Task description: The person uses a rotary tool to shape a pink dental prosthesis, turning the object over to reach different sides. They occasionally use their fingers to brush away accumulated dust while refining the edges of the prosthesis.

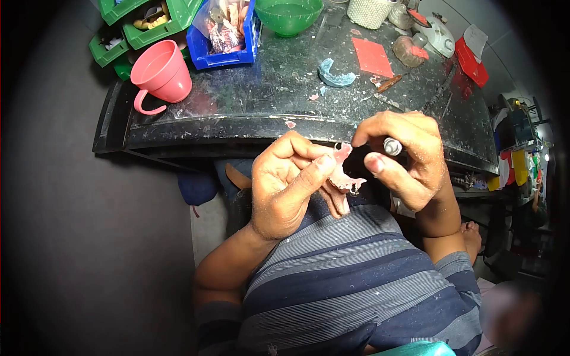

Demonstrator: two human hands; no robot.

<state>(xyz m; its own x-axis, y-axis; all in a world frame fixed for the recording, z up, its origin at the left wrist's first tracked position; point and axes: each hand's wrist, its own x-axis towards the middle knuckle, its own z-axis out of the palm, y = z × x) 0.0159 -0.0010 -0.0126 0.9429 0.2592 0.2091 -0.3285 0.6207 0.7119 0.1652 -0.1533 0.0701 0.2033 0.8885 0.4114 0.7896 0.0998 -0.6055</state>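
My left hand (pixel 288 187) pinches a pink partial denture base (pixel 339 175) between thumb and fingers. Small metal clasps stick out at its upper and lower ends. To the right, my right hand (pixel 409 157) curls around a silvery handpiece (pixel 392 146), its round end pointing toward the camera. Most of the handpiece's body is hidden by the fingers. The right thumb and forefinger sit a short way from the denture base, apart from it. Pale dust covers both hands.
On the dark, dusty bench (pixel 237 110) stand a pink mug (pixel 165 74), a blue bin (pixel 225 58) and a green bowl (pixel 289 15). Farther right lie a blue horseshoe-shaped piece (pixel 336 74), a red sheet (pixel 371 57), a brown-handled tool (pixel 389 83) and a glass jar (pixel 408 52).
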